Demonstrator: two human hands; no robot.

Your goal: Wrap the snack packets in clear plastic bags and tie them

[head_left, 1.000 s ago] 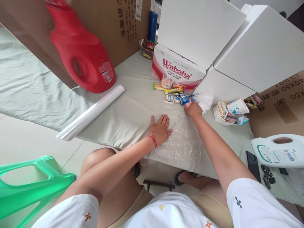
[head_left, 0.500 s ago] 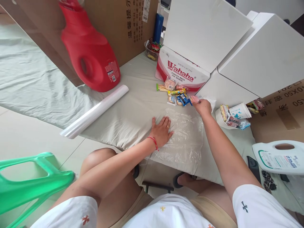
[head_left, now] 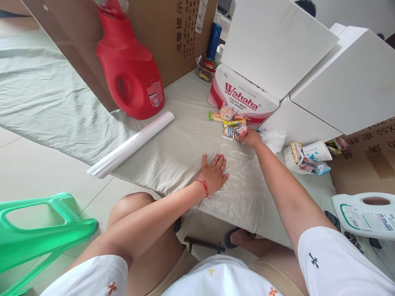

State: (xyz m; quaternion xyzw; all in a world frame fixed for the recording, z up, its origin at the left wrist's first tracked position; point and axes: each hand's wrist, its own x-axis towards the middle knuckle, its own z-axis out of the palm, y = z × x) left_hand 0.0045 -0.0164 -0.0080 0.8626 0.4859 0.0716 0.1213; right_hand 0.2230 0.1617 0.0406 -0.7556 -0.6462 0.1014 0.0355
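Observation:
My left hand [head_left: 212, 172] lies flat with its fingers spread, pressing the left edge of a clear wrinkled plastic sheet [head_left: 243, 193] on the cloth-covered surface. My right hand [head_left: 250, 137] reaches forward to a small pile of wrapped snacks, fingers closed around a small pinkish snack packet [head_left: 242, 131]. Part of that packet is hidden by the fingers. Beside it lie a white-and-blue snack packet [head_left: 228, 132], a yellow snack stick [head_left: 231, 123], a round wrapped snack [head_left: 226, 112] and a green-ended packet [head_left: 216, 116].
A roll of clear film [head_left: 132, 144] lies at left, near a red detergent jug [head_left: 135, 78]. Behind the snacks stands a Wahaha carton [head_left: 243, 96] under white boxes [head_left: 277, 45]. Right are a white snack bowl [head_left: 293, 162] and a white jug [head_left: 364, 216]. A green stool [head_left: 46, 234] stands lower left.
My right hand has moved left over the snack pile with the pinkish packet, now covering the blue packet. My left hand stays flat on the sheet. The view has shifted slightly.

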